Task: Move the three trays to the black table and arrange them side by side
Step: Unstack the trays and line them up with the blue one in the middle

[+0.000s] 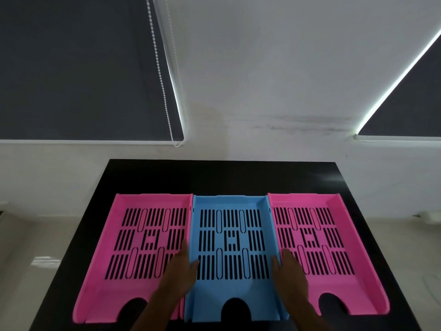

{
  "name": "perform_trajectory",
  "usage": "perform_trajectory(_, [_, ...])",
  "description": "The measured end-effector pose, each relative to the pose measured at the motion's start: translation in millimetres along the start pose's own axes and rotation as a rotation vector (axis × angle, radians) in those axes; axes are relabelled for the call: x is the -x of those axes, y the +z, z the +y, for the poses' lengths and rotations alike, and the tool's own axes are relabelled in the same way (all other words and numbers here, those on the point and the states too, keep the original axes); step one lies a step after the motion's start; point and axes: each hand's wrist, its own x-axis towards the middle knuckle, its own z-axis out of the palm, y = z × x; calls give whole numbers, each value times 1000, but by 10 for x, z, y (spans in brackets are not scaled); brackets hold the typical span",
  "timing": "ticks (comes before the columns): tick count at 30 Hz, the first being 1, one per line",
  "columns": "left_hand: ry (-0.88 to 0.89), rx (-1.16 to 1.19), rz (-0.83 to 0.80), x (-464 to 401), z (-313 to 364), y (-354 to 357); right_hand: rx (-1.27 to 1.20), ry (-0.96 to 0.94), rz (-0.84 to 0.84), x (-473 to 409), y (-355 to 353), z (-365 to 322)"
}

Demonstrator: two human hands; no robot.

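Note:
Three slotted plastic trays lie flat in a row on the black table [222, 177], their sides touching. A pink tray [133, 290] is on the left, a blue tray [232, 285] in the middle and another pink tray [343, 290] on the right. My left hand [181, 271] grips the blue tray's left wall, thumb inside the blue tray and fingers over the left pink tray. On the opposite wall my right hand [290, 273] holds the same way, its fingers resting in the right pink tray.
The table stands against a white wall [262, 91]. Dark roller blinds [78, 68] hang at the left and far right, with a bead chain [162, 80] beside the left one. Light floor shows on both sides of the table.

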Motion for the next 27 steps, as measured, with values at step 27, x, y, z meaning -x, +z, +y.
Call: perform_trajectory(27, [24, -111, 104, -1143, 501, -163, -62, -19, 75, -1050, -117, -409])
